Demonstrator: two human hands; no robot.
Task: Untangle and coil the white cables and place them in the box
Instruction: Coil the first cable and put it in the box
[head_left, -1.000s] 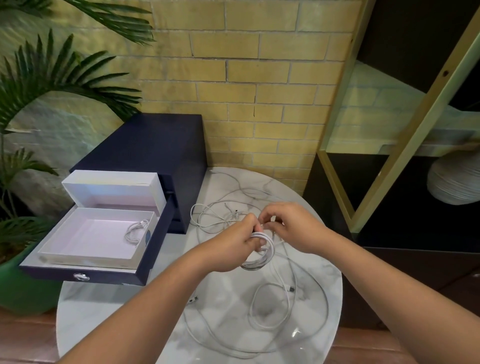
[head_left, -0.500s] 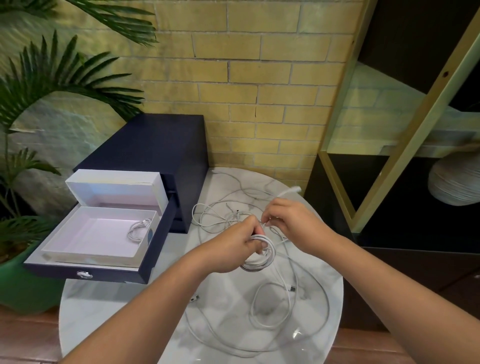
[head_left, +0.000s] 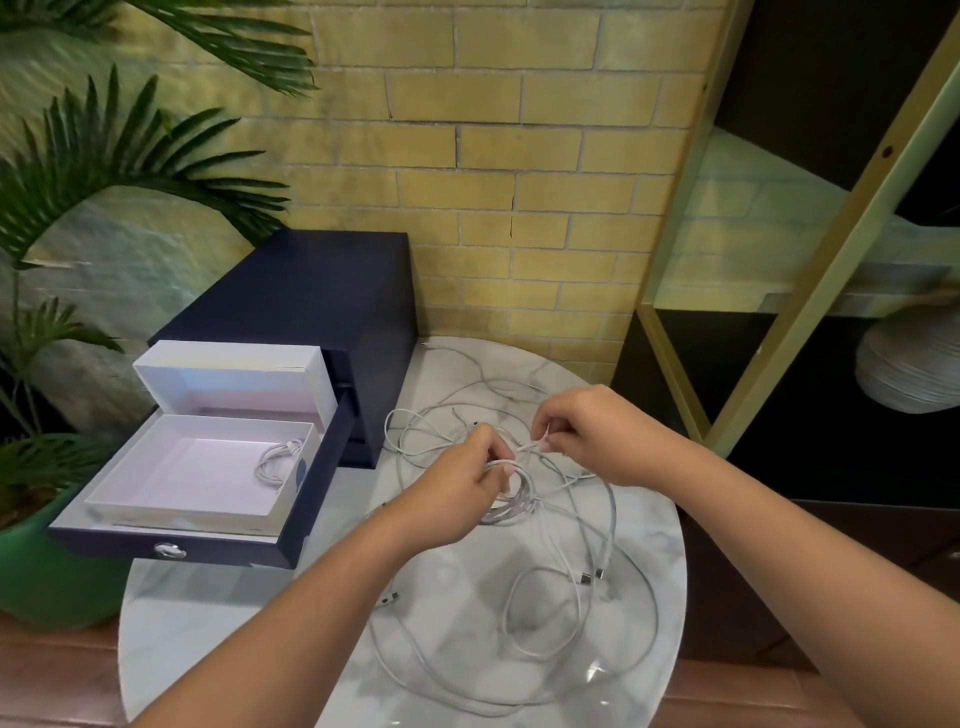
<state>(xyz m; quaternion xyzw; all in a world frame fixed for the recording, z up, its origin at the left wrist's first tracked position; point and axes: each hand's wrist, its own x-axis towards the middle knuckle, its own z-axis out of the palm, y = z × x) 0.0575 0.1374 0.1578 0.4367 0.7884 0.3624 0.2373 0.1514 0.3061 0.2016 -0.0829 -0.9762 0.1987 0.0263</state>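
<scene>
White cable wound into a small coil (head_left: 514, 506) hangs from the curled fingers of the left hand (head_left: 462, 493), whose fingertips are partly hidden behind the loops. Just right of them, the right hand (head_left: 592, 436) pinches a cable end (head_left: 537, 445) between thumb and forefinger; its plug is too blurred to identify. Below both hands, loose cables (head_left: 545, 613) sprawl over the marble table (head_left: 234, 623), their crossings hard to follow. Well left of the fingers, a white box (head_left: 176, 513) in a navy drawer (head_left: 218, 551) holds one coiled cable (head_left: 278, 461).
</scene>
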